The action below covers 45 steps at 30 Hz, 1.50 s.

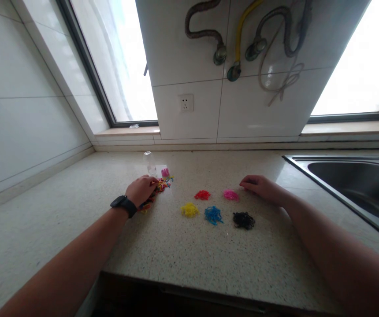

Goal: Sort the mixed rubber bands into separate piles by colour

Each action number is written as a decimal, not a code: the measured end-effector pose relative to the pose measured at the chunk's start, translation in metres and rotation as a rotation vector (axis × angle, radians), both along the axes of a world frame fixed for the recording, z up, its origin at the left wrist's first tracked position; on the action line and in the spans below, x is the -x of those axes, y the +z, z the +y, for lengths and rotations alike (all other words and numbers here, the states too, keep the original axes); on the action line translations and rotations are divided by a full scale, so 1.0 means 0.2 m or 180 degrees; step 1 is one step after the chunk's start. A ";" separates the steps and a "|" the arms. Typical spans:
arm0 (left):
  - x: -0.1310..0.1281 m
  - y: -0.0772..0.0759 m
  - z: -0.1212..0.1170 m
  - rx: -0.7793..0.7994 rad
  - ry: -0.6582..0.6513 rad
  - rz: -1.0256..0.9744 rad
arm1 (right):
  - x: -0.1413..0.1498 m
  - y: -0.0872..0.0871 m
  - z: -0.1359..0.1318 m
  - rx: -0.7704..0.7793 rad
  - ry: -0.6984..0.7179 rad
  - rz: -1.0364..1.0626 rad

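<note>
My left hand, with a black watch on its wrist, reaches into a pile of mixed-colour small rubber bands. Its fingers are pinched together at the pile and partly cover it; what is between them is too small to make out. My right hand rests on the counter with its fingers curled together, just right of a pink pile of bands. I see no band in it. Between my hands lie separate piles: red bands, yellow bands, blue bands and black bands.
An upturned clear container and a small pink object stand behind the mixed pile. A metal sink is set into the speckled counter at the right. The tiled wall carries a socket and hoses.
</note>
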State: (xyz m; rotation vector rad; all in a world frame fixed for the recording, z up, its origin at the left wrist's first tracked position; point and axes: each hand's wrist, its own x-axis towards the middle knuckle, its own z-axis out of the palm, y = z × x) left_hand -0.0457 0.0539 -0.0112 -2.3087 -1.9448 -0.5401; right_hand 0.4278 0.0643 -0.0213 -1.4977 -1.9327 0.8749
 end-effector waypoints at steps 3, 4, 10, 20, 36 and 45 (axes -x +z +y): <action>0.00 -0.01 0.00 0.0017 -0.0002 -0.0065 | -0.01 -0.01 0.01 -0.0016 -0.0050 0.0011; 0.00 -0.01 0.00 0.0014 -0.0003 -0.0093 | -0.01 -0.01 0.01 -0.0019 -0.0089 0.0018; 0.01 0.00 0.00 -0.0023 -0.0049 -0.0289 | -0.01 -0.01 0.01 0.0063 -0.0255 0.0040; 0.00 0.02 -0.01 -0.0118 -0.0106 -0.0755 | -0.03 -0.04 0.03 -0.0018 -0.0313 0.0071; -0.33 0.17 -0.36 -0.0122 -0.0756 -0.1790 | 0.01 -0.05 0.03 -0.0762 -0.0681 -0.0366; -0.56 0.09 -0.58 0.1020 -0.0988 -0.3547 | 0.05 -0.06 0.03 -0.1092 -0.0878 -0.0942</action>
